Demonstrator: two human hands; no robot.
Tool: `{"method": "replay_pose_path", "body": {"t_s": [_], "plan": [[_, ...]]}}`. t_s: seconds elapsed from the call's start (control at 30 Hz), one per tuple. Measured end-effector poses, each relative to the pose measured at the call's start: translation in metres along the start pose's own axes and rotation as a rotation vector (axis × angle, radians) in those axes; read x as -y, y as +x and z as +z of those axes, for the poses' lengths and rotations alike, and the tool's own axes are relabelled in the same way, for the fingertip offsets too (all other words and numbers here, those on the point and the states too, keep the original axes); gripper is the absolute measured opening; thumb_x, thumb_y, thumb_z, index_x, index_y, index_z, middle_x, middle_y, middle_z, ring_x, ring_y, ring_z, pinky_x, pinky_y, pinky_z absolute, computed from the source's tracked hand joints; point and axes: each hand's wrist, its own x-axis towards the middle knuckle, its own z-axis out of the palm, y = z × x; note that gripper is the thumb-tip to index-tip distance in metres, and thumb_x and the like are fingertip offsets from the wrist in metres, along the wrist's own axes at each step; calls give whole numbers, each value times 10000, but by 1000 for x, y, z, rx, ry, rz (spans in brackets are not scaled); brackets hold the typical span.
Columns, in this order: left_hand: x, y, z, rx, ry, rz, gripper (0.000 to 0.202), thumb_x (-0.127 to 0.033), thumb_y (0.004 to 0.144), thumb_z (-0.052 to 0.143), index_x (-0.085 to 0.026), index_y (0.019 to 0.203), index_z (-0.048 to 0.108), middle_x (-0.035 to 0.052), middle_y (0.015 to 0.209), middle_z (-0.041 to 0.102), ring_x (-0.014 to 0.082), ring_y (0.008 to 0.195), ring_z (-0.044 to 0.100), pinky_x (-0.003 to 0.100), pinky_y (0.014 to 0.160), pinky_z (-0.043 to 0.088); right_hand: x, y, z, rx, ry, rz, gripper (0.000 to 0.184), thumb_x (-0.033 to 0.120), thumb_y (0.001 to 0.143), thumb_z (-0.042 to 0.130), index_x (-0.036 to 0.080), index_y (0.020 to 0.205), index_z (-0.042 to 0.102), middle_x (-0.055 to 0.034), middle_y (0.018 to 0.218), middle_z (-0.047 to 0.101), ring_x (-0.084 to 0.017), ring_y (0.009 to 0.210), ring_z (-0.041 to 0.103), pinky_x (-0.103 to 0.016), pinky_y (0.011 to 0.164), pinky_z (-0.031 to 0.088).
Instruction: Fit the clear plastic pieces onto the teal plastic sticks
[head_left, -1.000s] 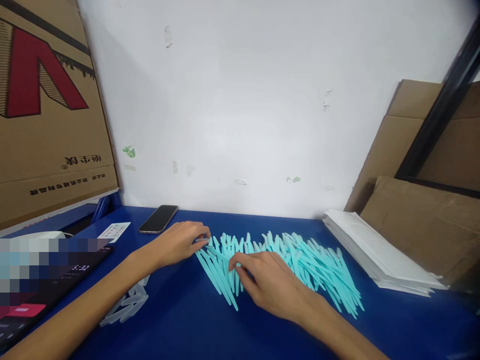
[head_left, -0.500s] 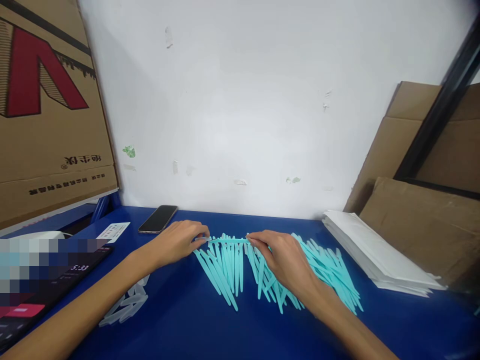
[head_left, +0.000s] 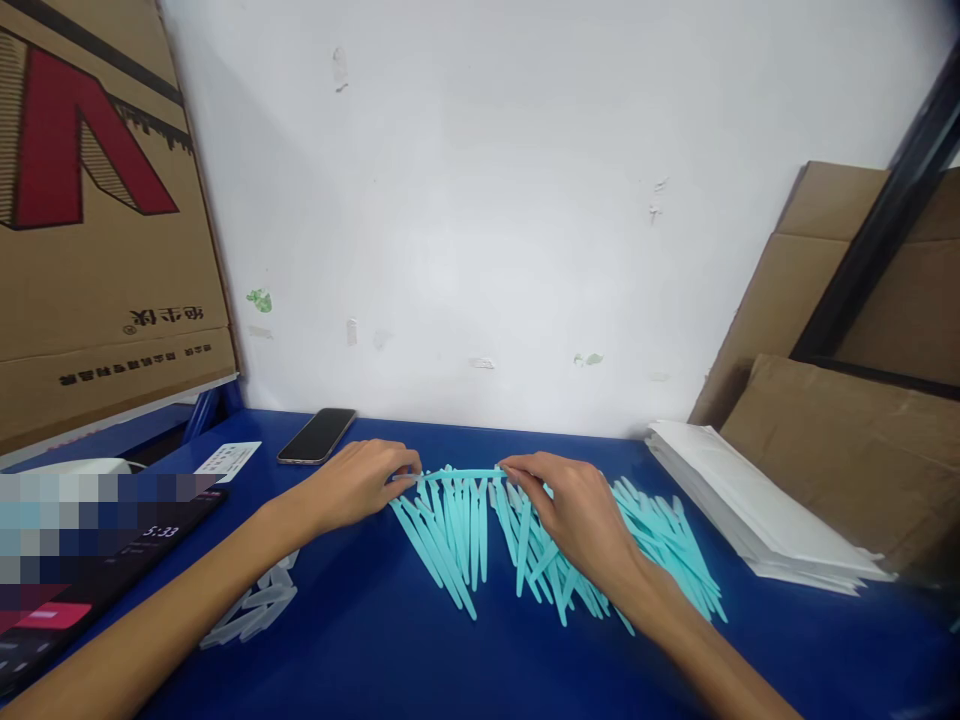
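My right hand (head_left: 574, 500) pinches the right end of a slim turquoise eyebrow razor (head_left: 469, 474), held level above the others. At its left end, my left hand (head_left: 367, 483) has its fingers closed on a small translucent cap (head_left: 409, 479), which meets the razor's tip. Beneath and between the hands, several turquoise razors (head_left: 450, 540) lie fanned out on the table. A second heap of razors (head_left: 667, 545) spreads to the right, partly hidden by my right hand and forearm. Beside my left forearm is a small pile of translucent caps (head_left: 259, 608).
The blue table (head_left: 390, 655) ends at a white wall (head_left: 465, 200). A phone (head_left: 317, 437) and a printed card (head_left: 230, 461) lie at the back left, near a dark display (head_left: 142, 550). White envelopes (head_left: 757, 505) and cardboard (head_left: 847, 450) stand right; a large carton (head_left: 112, 270) stands left.
My right hand has shifted slightly up and right, with its end of the razor a little higher. My left hand stays nearly in place.
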Motion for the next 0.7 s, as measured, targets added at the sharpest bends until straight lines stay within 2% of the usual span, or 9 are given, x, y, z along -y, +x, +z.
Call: {"method": "replay_pose_path", "body": {"t_s": [0.37, 0.7], "plan": [[-1, 0, 2, 3, -14, 16, 263, -391, 962, 450, -244, 957, 668, 37, 916, 706, 193, 765, 639, 264, 608, 381, -1, 1, -1, -19, 57, 25, 305, 275, 1014, 422, 249, 1137, 700, -24, 983, 755, -200, 822, 703, -299, 701, 514], [-5, -1, 2, -3, -51, 24, 260, -398, 967, 448, -239, 944, 652, 36, 914, 698, 181, 724, 633, 269, 599, 388, 0, 1, -1, 23, 150, 115, 336, 363, 1012, 401, 269, 1119, 705, -5, 866, 755, -169, 624, 670, -276, 551, 463]]}}
